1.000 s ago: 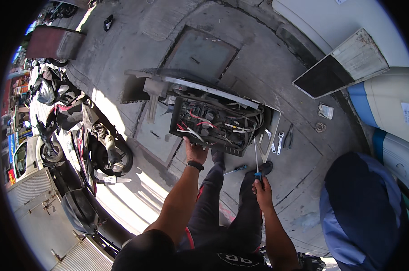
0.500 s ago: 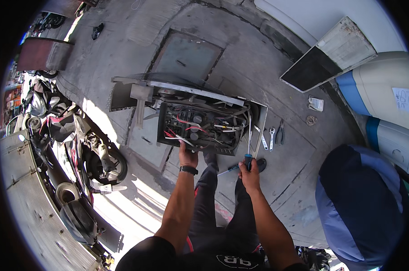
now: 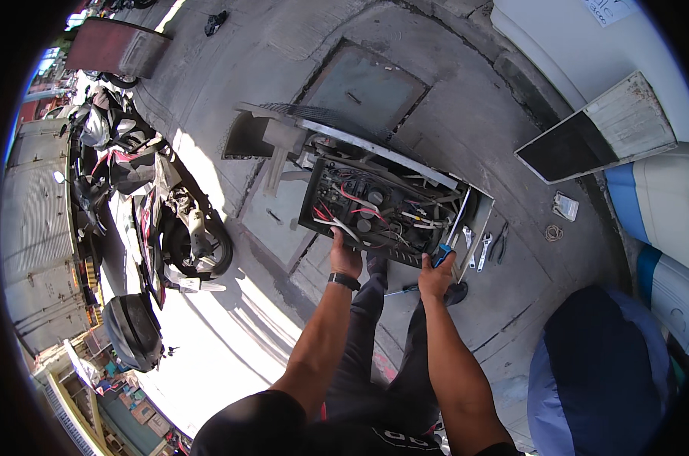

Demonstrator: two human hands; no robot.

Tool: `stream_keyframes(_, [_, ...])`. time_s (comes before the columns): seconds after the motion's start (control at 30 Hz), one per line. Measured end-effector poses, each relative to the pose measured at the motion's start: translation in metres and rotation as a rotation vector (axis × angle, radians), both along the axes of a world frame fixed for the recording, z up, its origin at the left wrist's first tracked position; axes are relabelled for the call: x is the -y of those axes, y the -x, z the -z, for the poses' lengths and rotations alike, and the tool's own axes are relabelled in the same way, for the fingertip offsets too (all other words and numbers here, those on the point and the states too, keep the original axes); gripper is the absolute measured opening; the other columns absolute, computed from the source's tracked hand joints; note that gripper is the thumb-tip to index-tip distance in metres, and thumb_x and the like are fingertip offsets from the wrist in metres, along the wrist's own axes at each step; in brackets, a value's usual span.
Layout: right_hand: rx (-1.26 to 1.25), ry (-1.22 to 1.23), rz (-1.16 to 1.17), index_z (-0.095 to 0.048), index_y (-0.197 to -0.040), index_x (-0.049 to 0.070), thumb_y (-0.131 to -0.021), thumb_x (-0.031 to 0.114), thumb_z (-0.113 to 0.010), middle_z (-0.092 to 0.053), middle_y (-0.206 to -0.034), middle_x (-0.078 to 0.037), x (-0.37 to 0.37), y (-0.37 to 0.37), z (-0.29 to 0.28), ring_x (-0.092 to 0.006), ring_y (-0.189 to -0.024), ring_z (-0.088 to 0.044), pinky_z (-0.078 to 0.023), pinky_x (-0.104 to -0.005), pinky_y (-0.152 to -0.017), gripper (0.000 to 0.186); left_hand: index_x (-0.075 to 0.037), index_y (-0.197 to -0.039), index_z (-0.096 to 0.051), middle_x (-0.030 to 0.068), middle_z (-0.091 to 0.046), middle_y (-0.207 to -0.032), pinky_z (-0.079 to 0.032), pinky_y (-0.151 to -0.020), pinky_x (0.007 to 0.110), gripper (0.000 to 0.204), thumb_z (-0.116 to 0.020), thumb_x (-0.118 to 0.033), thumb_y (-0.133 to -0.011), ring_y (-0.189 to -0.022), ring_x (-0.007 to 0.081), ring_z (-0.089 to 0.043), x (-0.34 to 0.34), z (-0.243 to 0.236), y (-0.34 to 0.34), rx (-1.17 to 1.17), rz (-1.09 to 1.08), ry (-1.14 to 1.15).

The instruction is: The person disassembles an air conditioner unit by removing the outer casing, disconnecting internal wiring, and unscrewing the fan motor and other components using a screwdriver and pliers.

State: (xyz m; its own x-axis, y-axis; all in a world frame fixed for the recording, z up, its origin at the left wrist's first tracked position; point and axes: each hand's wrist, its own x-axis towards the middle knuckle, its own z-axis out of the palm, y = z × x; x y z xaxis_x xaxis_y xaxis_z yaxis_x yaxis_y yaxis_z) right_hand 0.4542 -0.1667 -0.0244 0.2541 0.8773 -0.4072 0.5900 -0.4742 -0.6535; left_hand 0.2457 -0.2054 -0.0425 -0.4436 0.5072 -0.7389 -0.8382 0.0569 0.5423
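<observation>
A black open-topped electronics box, its circuit board and red and white wires exposed, sits tilted within a larger metal appliance casing. My left hand grips the box's near wall toward its left end, fingers mostly hidden beneath. My right hand is closed around a blue-handled screwdriver at the box's near right corner, its long shaft pointing up along the casing's right side. Whether that hand also grips the box, I cannot tell. A second screwdriver lies on the ground between my feet.
Right of the casing lie wrenches and pliers. Farther right are a coil of cord, a small white packet and a leaning flat panel. A covered bulky object stands near right; parked motorcycles line the left.
My right hand has moved up against the box's near right corner with the screwdriver. My left hand stays on the near wall. The whole view has turned, shifting the scene.
</observation>
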Motion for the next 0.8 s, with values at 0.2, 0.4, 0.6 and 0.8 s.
stream_keyframes(0.2, [0.035, 0.023, -0.091, -0.043, -0.124, 0.003, -0.08, 0.008, -0.07, -0.064, -0.103, -0.024, -0.013, -0.008, -0.004, -0.0456, -0.098, -0.063, -0.049, -0.0502, -0.082, 0.052, -0.02, -0.137, -0.051, -0.001, -0.056, -0.132, -0.032, -0.106, 0.041, 0.059, -0.062, -0.056, -0.092, -0.122, 0.0206, -0.048, -0.008, -0.019, -0.007, -0.015, -0.082, -0.001])
stream_keyframes(0.4, [0.059, 0.12, -0.245, -0.04, -0.136, -0.008, -0.08, 0.008, -0.069, -0.058, -0.121, -0.028, -0.028, 0.008, -0.069, -0.0417, -0.109, -0.062, -0.047, -0.0442, -0.095, 0.065, -0.017, -0.153, -0.029, 0.005, -0.045, -0.148, -0.03, -0.111, 0.044, 0.081, -0.054, -0.066, -0.092, -0.131, 0.0266, -0.044, 0.01, -0.006, 0.001, 0.084, -0.061, -0.056])
stream_keyframes(0.6, [-0.007, 0.139, -0.253, -0.039, -0.135, -0.006, -0.081, 0.002, -0.067, -0.058, -0.121, -0.026, -0.035, 0.0, -0.054, -0.0399, -0.11, -0.061, -0.047, -0.0427, -0.095, 0.061, -0.004, -0.156, -0.024, 0.0186, -0.041, -0.15, -0.027, -0.115, 0.044, 0.096, -0.049, -0.072, -0.091, -0.134, 0.0291, -0.042, 0.021, 0.014, 0.014, 0.161, -0.078, -0.158])
stream_keyframes(0.8, [-0.195, 0.179, -0.186, -0.038, -0.137, -0.002, -0.083, -0.007, -0.061, -0.054, -0.127, -0.019, -0.033, 0.001, -0.047, -0.0275, -0.108, -0.058, -0.044, -0.0353, -0.091, 0.058, -0.009, -0.153, -0.032, 0.0171, -0.046, -0.147, -0.026, -0.116, 0.047, 0.074, -0.047, -0.056, -0.099, -0.135, 0.0323, -0.042, 0.026, 0.025, 0.005, 0.172, -0.123, -0.034])
